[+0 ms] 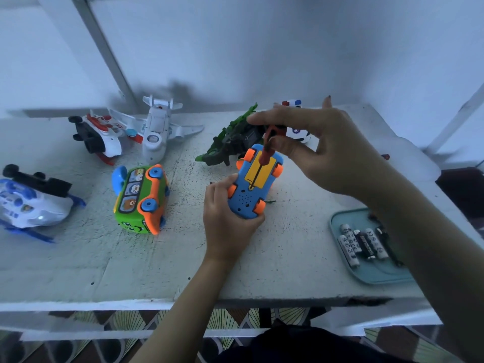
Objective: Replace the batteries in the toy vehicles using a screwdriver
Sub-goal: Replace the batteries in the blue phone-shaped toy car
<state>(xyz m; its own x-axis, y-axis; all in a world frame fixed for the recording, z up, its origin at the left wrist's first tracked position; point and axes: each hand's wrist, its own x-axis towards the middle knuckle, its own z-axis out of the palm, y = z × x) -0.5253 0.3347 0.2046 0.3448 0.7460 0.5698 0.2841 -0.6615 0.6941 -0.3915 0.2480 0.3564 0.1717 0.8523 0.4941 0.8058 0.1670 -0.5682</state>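
Observation:
A blue toy car (251, 188) with orange wheels lies belly-up at the table's middle, its yellow battery cover facing me. My left hand (227, 218) grips the car's near end from the left. My right hand (322, 150) pinches the red handle of a screwdriver (265, 150) above the car. The screwdriver's thin shaft runs down to the near end of the yellow cover. At the right, a teal tray (372, 273) holds several white and black batteries (362, 243), partly hidden by my right forearm.
A green and orange toy bus (141, 199) lies on its side left of the car. A white plane (158, 129), a red-white vehicle (98, 134) and a blue-white helicopter (31, 203) sit to the left. A green toy (230, 138) lies behind the car.

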